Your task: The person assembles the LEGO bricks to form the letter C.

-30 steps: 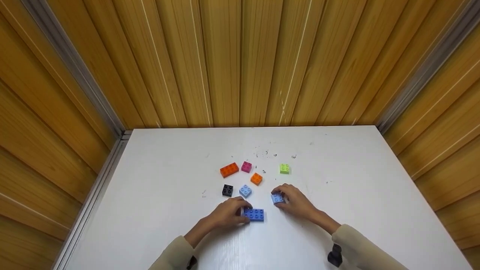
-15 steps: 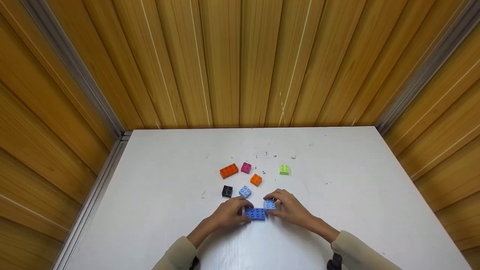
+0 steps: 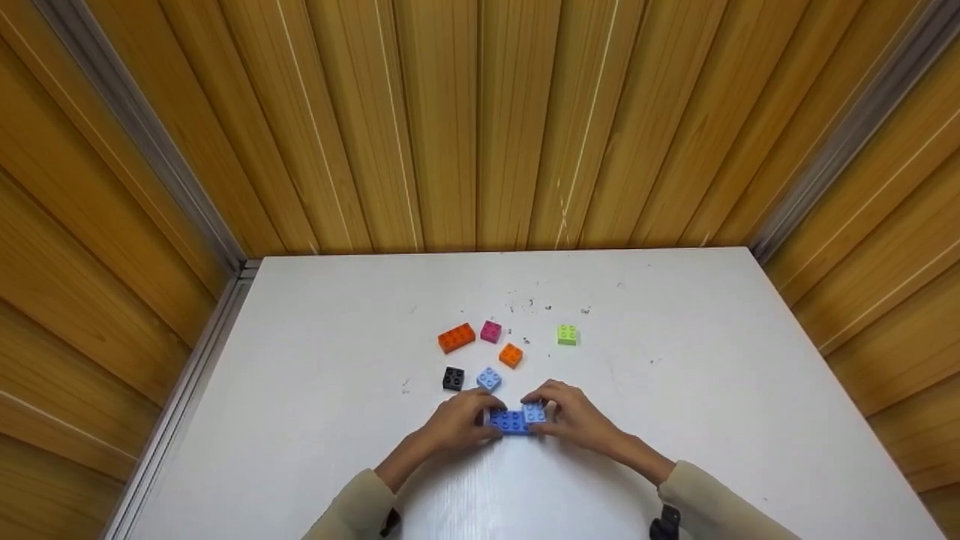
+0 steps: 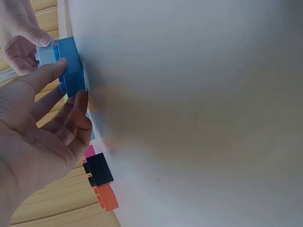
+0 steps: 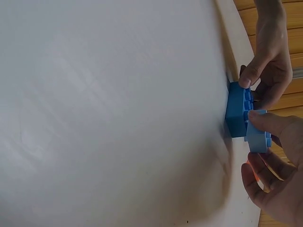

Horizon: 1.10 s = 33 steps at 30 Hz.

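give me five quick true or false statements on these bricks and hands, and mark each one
1. The loose light blue brick lies beside the black brick. True.
2. The left hand grips the long blue brick. True.
3. The right hand holds the black brick. False: the right hand pinches a second light blue brick.
4. The pink brick sits on top of the long red brick. False: they lie side by side on the table.
5. In the head view, the green brick is right of the pink brick. True.
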{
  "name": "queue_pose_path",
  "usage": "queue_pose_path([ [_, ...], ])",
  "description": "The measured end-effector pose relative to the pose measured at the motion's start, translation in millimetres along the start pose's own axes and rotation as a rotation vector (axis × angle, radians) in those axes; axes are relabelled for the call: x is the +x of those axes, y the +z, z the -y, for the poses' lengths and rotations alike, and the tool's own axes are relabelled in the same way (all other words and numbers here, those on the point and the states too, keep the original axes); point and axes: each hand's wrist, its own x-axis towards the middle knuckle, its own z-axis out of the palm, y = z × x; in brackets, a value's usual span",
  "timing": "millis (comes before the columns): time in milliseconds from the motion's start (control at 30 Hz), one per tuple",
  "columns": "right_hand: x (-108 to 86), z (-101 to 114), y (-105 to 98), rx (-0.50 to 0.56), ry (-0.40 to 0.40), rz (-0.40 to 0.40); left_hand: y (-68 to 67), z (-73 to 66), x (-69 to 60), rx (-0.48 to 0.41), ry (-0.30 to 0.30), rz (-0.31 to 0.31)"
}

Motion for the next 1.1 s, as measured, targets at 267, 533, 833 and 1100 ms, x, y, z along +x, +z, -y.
queue_pose_path([
  [267, 3.6, 0.2, -2.4, 0.034, 0.016, -0.009, -1.5, -2.2, 1.4, 0.014, -0.020, -0.011],
  [533, 5.0, 0.9, -5.7, 0.016, -0.016, -0.010, -1.5, -3.6, 3.8, 0.023, -0.017, -0.019],
  [833, 7.0, 2.6, 0.4, 0.043, 0.043, 0.009, -2.3, -2.0, 3.6, -0.023, -0.053, -0.012],
  [1100, 10.4, 9.6, 1.4, 0.040, 0.077, 0.016, 0.2, 0.0, 3.2, -0.053, -0.050, -0.021],
])
